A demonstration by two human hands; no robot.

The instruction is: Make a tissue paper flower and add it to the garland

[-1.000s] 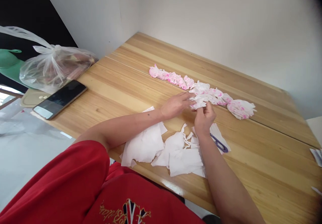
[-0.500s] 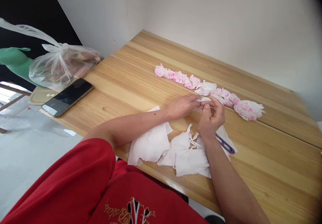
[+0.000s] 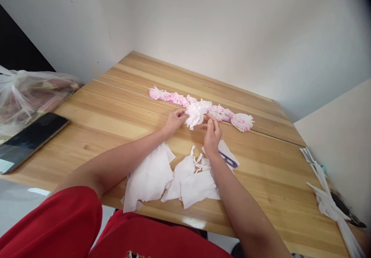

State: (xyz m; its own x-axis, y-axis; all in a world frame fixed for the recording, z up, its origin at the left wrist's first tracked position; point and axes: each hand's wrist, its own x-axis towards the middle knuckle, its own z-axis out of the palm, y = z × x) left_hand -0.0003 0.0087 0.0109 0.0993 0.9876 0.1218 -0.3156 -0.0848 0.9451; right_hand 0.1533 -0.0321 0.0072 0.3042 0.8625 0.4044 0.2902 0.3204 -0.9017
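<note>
A white ruffled tissue flower [image 3: 194, 115] is held between my two hands, just in front of the row of flowers. My left hand [image 3: 174, 121] pinches its left edge between thumb and fingers. At the flower's right edge, my right hand [image 3: 213, 132] has its fingers bent against the tissue. Behind them lies a row of pink-and-white crumpled tissue flowers [image 3: 175, 98], with a fuller one [image 3: 242, 122] at its right end. White tissue sheets [image 3: 150, 176] and thin twisted tissue strips [image 3: 197, 161] lie near the table's front edge. A purple-handled tool [image 3: 228, 159] rests partly behind my right wrist.
A dark phone [image 3: 30, 140] lies at the table's left edge beside a clear plastic bag [image 3: 37, 91] with reddish contents. On the right are a white plastic bag [image 3: 327, 200] and a dark object [image 3: 344, 207]. A wall stands behind the wooden table [image 3: 278, 180].
My hands have moved apart, and the white tissue flower between them now shows spread out. The camera view has turned right, bringing the white bag at the right into sight.
</note>
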